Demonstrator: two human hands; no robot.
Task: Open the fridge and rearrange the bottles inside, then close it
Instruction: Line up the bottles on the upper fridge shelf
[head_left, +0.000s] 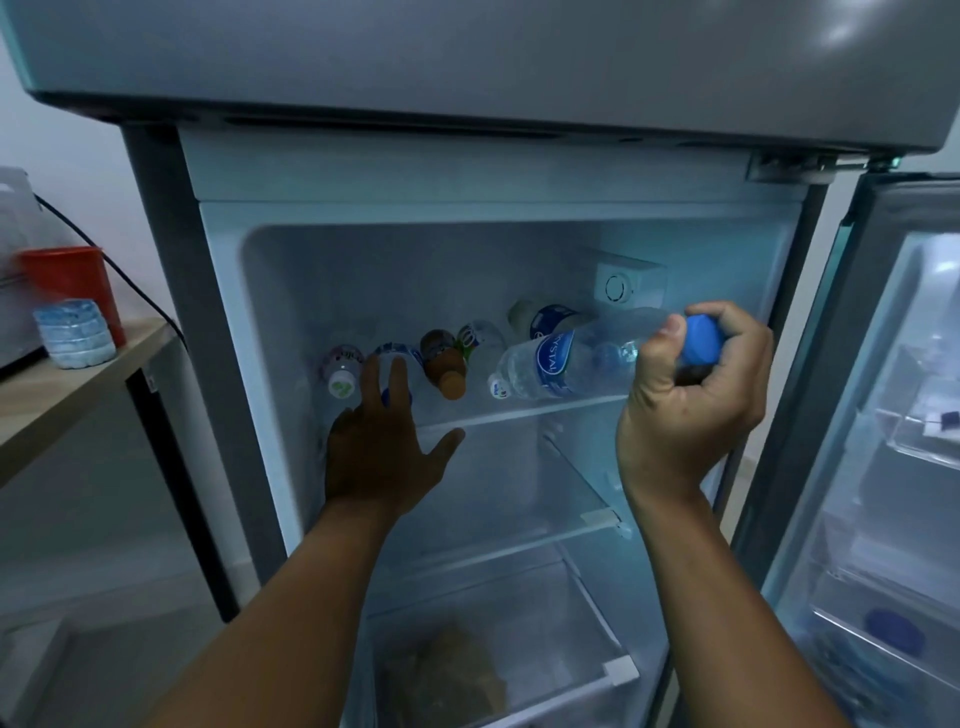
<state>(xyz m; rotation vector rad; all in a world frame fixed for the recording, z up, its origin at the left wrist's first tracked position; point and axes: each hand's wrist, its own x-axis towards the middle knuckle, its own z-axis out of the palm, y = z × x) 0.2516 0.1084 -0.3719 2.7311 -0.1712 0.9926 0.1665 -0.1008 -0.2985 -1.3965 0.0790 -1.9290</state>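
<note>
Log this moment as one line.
fridge door: open | right hand: grips water bottle at cap end, over top shelf | left hand: open, at blue-capped bottle

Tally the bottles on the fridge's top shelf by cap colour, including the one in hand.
Blue cap: 2, the clear water bottle in the right hand and one behind the left hand
White cap: 2
Orange-brown cap: 1
Cap hidden: 1, at the back
Total: 6
</note>
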